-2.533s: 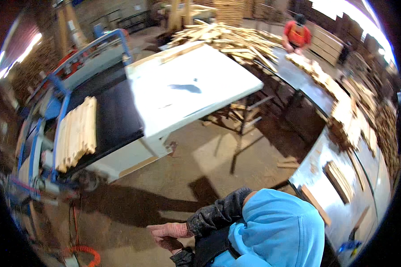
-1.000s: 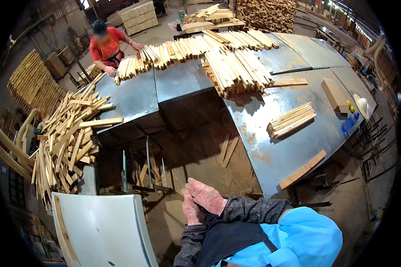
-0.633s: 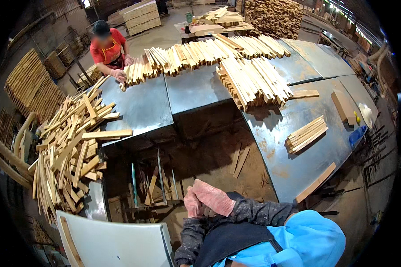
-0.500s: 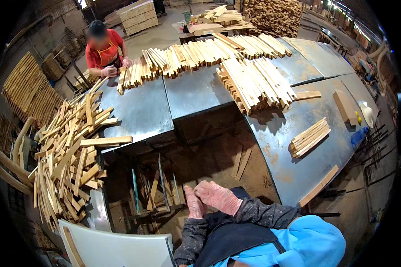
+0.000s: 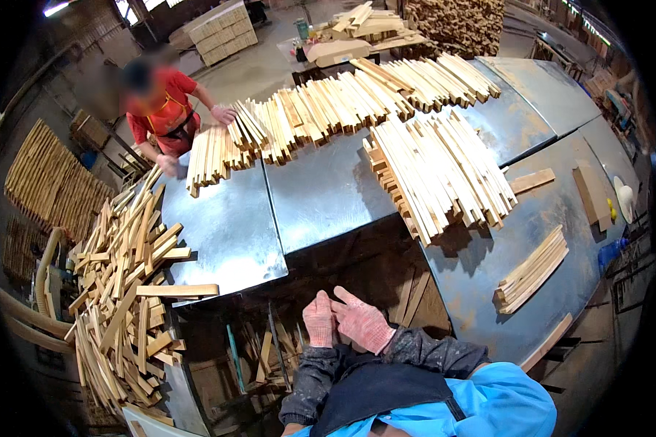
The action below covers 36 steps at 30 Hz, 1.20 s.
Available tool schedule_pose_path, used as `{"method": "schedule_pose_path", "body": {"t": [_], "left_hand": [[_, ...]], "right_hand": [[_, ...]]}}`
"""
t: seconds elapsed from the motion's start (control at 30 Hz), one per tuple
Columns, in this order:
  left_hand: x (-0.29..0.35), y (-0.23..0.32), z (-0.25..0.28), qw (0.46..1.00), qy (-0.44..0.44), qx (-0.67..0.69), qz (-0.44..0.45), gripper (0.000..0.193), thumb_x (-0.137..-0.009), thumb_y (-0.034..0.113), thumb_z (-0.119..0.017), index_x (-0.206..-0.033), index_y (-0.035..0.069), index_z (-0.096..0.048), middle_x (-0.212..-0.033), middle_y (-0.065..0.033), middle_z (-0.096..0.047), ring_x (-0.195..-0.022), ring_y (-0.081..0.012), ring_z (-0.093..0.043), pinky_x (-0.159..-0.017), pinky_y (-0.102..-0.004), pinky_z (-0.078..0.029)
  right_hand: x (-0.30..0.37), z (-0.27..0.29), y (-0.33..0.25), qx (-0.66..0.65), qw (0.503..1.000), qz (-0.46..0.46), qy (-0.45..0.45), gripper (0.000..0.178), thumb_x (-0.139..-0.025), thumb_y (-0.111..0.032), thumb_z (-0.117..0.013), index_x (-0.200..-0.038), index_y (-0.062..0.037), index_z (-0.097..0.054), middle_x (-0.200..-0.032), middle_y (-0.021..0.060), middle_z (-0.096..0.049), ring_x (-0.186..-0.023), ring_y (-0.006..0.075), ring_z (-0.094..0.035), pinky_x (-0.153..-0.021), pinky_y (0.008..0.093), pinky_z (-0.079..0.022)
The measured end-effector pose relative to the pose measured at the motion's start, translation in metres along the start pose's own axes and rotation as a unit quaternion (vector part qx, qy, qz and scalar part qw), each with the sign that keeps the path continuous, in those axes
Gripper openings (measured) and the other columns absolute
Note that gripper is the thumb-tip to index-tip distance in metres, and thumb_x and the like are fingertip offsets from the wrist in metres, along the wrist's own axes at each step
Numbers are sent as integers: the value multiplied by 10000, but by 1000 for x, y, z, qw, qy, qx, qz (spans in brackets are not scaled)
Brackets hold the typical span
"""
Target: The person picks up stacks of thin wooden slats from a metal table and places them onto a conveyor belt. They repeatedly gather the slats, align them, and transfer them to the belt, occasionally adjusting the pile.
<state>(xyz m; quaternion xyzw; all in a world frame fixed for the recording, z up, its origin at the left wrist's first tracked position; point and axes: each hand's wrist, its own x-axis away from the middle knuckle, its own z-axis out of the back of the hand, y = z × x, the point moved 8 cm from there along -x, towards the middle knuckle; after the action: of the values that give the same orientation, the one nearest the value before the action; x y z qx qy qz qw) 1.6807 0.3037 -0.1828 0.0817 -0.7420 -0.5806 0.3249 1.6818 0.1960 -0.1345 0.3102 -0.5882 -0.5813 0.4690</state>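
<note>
My left hand (image 5: 318, 320) and my right hand (image 5: 364, 325), both in pinkish knitted work gloves, meet in front of my dark apron over the gap between the tables. The left one is closed, its fingers bunched upward; whether it pinches anything, such as glove fabric, is hidden. On the right hand the fingers are partly stretched and apart, their tips close to the left hand, with nothing seen in them. Beyond my hands lies the metal table (image 5: 321, 207). Nearest on its right side are a layered stack of wooden strips (image 5: 441, 175) and a small bundle of strips (image 5: 532, 269).
A jumbled heap of wooden strips (image 5: 124, 306) covers the left side. A long row of strips (image 5: 321, 105) runs along the far edge, where a co-worker in red (image 5: 164, 105) stands. Metal rods (image 5: 278, 349) rise below the gap. A cardboard piece (image 5: 592, 193) lies far right.
My hands have parted slightly, and the right fingers have stretched out. The view has shifted. The co-worker's hands have spread apart, one now at the row's strips.
</note>
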Motion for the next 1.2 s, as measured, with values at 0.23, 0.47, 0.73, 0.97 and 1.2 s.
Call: {"method": "schedule_pose_path", "body": {"t": [0.23,0.47,0.73,0.97,1.2], "left_hand": [[-104,-24,11,999,26,-37,-8,444,-1113,309,-608,-758,55,-690,-710,23,-637,-648,-85,-548,-600,-306,-457],[-146,18,-39,995,-87,-42,27,291,-1047,226,-716,-830,33,-735,-763,44,-657,-696,-59,-550,-623,-271,-464],[-309,53,-1,996,18,-85,1,417,-1039,296,-680,-727,28,-616,-708,44,-555,-693,-95,-471,-612,-327,-407],[-320,95,-57,988,-79,-110,-76,323,-1025,229,-724,-821,-8,-643,-775,25,-595,-743,-81,-476,-646,-305,-431],[-417,89,-73,985,-1,-171,9,359,-1011,251,-683,-827,-52,-626,-705,-88,-580,-728,-137,-507,-670,-385,-472]], "right_hand": [[-43,-50,45,-480,863,-119,103,474,-1009,-152,-585,-1450,23,-586,-1467,147,-595,-1381,346,-537,-1246,431,-388],[-111,-138,0,-983,-16,-169,-73,471,-978,-151,-630,-1417,20,-619,-1409,133,-646,-1320,325,-592,-1173,417,-457],[-215,-165,21,-808,-535,-238,-64,496,-938,-149,-667,-1406,13,-640,-1373,125,-690,-1273,301,-642,-1113,397,-499],[-244,-234,-16,-845,-411,-331,-87,343,-976,-196,-695,-1259,-2,-715,-1161,111,-773,-1019,228,-740,-896,380,-587],[-317,-304,-71,-841,-403,-326,-157,394,-1096,-247,-591,-1362,28,-685,-1223,166,-751,-1125,262,-714,-982,378,-560]]}}
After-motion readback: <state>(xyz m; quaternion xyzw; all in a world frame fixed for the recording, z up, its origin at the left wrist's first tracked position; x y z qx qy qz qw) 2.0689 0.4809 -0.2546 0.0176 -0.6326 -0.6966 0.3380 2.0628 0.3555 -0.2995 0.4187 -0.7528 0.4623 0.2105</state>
